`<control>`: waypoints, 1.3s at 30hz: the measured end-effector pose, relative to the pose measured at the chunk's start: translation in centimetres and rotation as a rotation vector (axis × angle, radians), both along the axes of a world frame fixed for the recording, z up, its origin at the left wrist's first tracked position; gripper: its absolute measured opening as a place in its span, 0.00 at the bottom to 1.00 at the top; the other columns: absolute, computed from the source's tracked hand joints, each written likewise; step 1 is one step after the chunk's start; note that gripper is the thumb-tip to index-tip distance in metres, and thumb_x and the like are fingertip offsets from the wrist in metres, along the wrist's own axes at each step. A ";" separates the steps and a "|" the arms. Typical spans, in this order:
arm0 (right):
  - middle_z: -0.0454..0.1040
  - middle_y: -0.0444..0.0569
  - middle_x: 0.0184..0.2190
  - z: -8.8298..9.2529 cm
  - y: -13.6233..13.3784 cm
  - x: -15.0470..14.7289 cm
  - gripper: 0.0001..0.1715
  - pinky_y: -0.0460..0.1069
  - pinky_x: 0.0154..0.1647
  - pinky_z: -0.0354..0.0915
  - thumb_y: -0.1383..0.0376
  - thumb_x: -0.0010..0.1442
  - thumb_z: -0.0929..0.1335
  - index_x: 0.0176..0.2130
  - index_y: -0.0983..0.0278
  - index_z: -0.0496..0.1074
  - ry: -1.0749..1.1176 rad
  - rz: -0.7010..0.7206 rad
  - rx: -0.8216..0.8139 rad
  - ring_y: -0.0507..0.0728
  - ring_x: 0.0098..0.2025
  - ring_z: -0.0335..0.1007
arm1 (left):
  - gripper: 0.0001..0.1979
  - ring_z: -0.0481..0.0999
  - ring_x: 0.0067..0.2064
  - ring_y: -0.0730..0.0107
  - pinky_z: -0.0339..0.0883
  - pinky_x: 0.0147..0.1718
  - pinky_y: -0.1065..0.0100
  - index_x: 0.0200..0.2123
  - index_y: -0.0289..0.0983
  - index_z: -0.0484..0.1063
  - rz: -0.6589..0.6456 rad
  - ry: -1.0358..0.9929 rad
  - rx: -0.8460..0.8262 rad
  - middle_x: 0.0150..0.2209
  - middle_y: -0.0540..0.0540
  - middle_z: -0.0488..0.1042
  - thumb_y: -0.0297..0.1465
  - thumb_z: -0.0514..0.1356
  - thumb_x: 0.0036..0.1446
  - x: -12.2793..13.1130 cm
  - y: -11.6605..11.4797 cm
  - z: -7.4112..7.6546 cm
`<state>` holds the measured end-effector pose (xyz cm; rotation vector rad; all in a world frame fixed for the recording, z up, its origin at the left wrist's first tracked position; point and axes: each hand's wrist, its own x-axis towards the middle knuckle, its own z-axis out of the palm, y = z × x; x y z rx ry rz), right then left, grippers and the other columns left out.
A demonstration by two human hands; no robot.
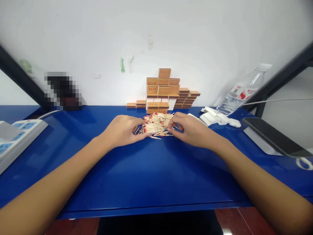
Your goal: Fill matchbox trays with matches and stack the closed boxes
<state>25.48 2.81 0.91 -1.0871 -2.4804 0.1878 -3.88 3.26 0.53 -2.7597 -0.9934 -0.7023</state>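
A loose heap of red-tipped matches (160, 122) lies on the blue table (146, 176), in front of a stack of orange matchboxes (164, 88) against the wall. My left hand (122, 130) rests at the heap's left edge, fingers curled around a small bundle of matches (149, 128). My right hand (189, 129) sits at the heap's right edge, its fingertips pinched together on a few matches. Both hands lie low on the table surface.
A white power strip (17, 135) lies at the far left. White matchbox trays (211, 117), a plastic water bottle (241, 93) and a phone (276, 137) sit at the right. Black frame bars slant up on both sides.
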 end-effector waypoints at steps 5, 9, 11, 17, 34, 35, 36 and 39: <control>0.70 0.46 0.34 0.2 -0.4 -0.6 0.03 0.50 0.34 0.58 0.67 0.66 0.69 0.37 0.61 0.74 0.132 -0.020 0.024 0.54 0.31 0.63 | 0.19 0.71 0.23 0.71 0.56 0.25 0.67 0.43 0.38 0.82 -0.015 0.004 -0.010 0.25 0.52 0.76 0.48 0.64 0.65 0.4 -0.3 -0.1; 0.69 0.46 0.34 0.4 -1.4 -1.5 0.02 0.51 0.34 0.59 0.67 0.66 0.69 0.38 0.61 0.74 0.198 0.035 0.015 0.54 0.32 0.63 | 0.19 0.72 0.24 0.72 0.57 0.25 0.68 0.41 0.37 0.81 -0.042 0.011 -0.056 0.25 0.51 0.77 0.48 0.63 0.66 0.7 -0.7 -0.1; 0.69 0.47 0.35 0.4 -1.8 -2.0 0.03 0.51 0.36 0.59 0.67 0.67 0.68 0.38 0.61 0.74 0.181 0.085 0.005 0.55 0.34 0.64 | 0.20 0.72 0.24 0.72 0.58 0.25 0.68 0.41 0.36 0.80 -0.052 0.012 -0.054 0.26 0.51 0.77 0.49 0.62 0.67 0.7 -0.8 -0.2; 0.68 0.47 0.35 0.0 -2.3 -2.4 0.04 0.51 0.36 0.60 0.69 0.68 0.68 0.39 0.63 0.73 0.157 0.139 0.011 0.55 0.36 0.64 | 0.20 0.72 0.24 0.72 0.58 0.26 0.69 0.38 0.36 0.79 -0.058 0.030 -0.027 0.26 0.51 0.76 0.48 0.61 0.67 0.8 -0.9 -0.3; 0.72 0.45 0.32 0.5 -2.6 -2.2 0.06 0.50 0.36 0.59 0.72 0.60 0.69 0.33 0.62 0.72 0.111 0.151 -0.050 0.54 0.34 0.65 | 0.19 0.73 0.26 0.72 0.58 0.26 0.69 0.39 0.35 0.79 -0.067 0.033 -0.037 0.28 0.50 0.78 0.46 0.63 0.67 1.2 -1.4 -0.4; 0.72 0.45 0.32 0.6 -2.6 -2.2 0.06 0.50 0.36 0.59 0.73 0.60 0.70 0.34 0.62 0.72 0.101 0.153 -0.058 0.54 0.34 0.65 | 0.18 0.73 0.26 0.72 0.58 0.26 0.69 0.39 0.35 0.79 -0.067 0.031 -0.041 0.28 0.50 0.78 0.46 0.63 0.67 1.2 -1.5 -0.4; 0.72 0.45 0.33 0.6 -2.7 -2.3 0.06 0.50 0.36 0.59 0.73 0.59 0.70 0.34 0.62 0.72 0.094 0.158 -0.065 0.54 0.34 0.65 | 0.18 0.73 0.25 0.73 0.58 0.26 0.69 0.38 0.35 0.78 -0.067 0.027 -0.047 0.28 0.50 0.78 0.46 0.63 0.67 1.3 -1.5 -0.4; 0.74 0.45 0.34 0.4 -2.7 -2.6 0.04 0.49 0.36 0.60 0.71 0.63 0.70 0.38 0.62 0.74 0.088 0.178 -0.095 0.54 0.34 0.66 | 0.18 0.72 0.24 0.74 0.58 0.26 0.69 0.38 0.35 0.78 -0.072 0.012 -0.066 0.27 0.51 0.77 0.46 0.62 0.67 1.4 -1.6 -0.5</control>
